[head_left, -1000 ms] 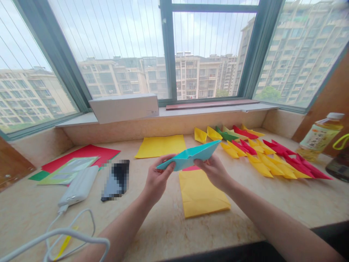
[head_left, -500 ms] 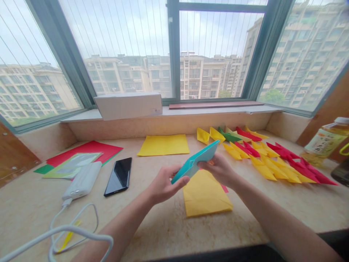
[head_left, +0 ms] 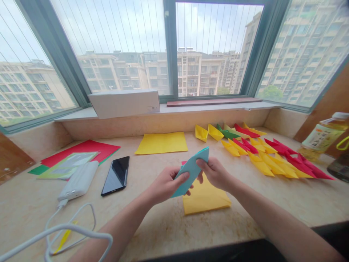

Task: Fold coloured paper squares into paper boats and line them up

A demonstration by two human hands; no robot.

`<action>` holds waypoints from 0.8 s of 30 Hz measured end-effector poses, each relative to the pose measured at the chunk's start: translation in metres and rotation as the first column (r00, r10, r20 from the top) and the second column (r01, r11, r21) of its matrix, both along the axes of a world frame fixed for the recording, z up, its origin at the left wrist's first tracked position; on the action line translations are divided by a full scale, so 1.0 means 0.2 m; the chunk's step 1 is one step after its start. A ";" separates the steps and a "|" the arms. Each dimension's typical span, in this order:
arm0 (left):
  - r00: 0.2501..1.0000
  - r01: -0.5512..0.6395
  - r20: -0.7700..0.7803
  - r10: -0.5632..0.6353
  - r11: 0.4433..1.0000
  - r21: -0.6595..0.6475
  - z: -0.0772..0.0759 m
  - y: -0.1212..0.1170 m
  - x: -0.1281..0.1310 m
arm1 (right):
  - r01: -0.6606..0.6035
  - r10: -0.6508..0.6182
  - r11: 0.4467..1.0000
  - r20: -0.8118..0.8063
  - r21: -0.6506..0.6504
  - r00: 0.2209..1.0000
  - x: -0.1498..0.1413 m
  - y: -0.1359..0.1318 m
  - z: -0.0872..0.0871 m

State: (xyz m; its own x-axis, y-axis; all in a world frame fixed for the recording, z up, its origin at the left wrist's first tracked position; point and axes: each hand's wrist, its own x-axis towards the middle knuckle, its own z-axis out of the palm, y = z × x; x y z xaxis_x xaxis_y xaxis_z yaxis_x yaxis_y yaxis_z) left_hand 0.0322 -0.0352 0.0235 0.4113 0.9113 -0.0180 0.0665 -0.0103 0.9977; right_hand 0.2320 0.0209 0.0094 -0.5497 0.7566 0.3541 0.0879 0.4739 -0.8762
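Observation:
A folded sheet of light blue paper (head_left: 192, 170) is held tilted in the air between both hands. My left hand (head_left: 171, 182) grips its lower left part, thumb on the face and fingers behind. My right hand (head_left: 214, 169) pinches the upper right edge, its thumb pressed on the paper. Below them a stack of yellow paper (head_left: 208, 200) lies on the counter, with a bit of red showing behind. To the right stand several folded paper boats, among them a yellow one (head_left: 201, 133), a green one (head_left: 228, 132) and a dark red one (head_left: 313, 168).
A yellow sheet (head_left: 161, 142) lies at the back. On the left are a black phone (head_left: 116, 175), a white power bank (head_left: 79, 181) with a white cable (head_left: 81, 228), and red paper (head_left: 89, 151). A bottle (head_left: 323, 136) stands far right; a white box (head_left: 125, 103) rests on the sill.
The blue paper has turned so its broad face shows, and it sits slightly lower. My right hand has moved a little down, its fingers now visible beneath the paper. The view has shifted slightly.

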 end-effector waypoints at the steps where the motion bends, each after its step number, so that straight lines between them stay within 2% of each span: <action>1: 0.999 0.028 0.025 -0.028 0.999 -0.037 0.00 0.00 0.00 | -0.020 0.020 0.999 -0.013 -0.027 1.000 0.00 0.00 0.00; 3: 0.996 0.074 0.055 -0.070 0.995 -0.070 -0.01 -0.01 0.01 | -0.057 0.055 0.996 -0.030 -0.062 0.998 0.00 -0.01 -0.01; 7: 0.995 0.087 0.051 -0.085 0.995 -0.051 -0.02 -0.02 0.02 | -0.029 0.025 0.992 -0.035 -0.122 0.999 0.01 -0.02 0.01; 10: 0.991 0.132 0.027 -0.131 0.991 -0.039 0.00 -0.02 0.01 | -0.097 0.089 0.982 -0.058 -0.161 0.994 0.02 -0.03 0.03; 12: 0.990 0.143 -0.016 -0.143 0.989 -0.036 0.02 -0.02 0.00 | -0.088 0.082 0.988 -0.050 -0.128 0.995 0.02 -0.03 0.04; 16: 0.985 0.141 -0.088 -0.145 0.989 -0.047 0.02 0.00 -0.03 | 0.062 -0.058 0.997 0.083 -0.039 0.995 0.01 -0.02 0.01; 20: 0.987 0.099 -0.129 -0.098 0.995 0.004 -0.01 0.01 -0.02 | 0.021 -0.035 0.994 0.131 0.109 0.991 0.00 -0.01 -0.01; 22: 0.975 0.066 -0.218 -0.050 0.995 0.069 -0.02 0.02 -0.01 | 0.029 -0.041 0.991 0.086 0.131 0.995 0.01 -0.01 0.00; 24: 0.941 0.057 -0.338 0.014 0.978 0.200 -0.03 0.02 0.00 | 0.104 -0.109 0.988 0.038 0.111 0.993 0.02 0.00 0.01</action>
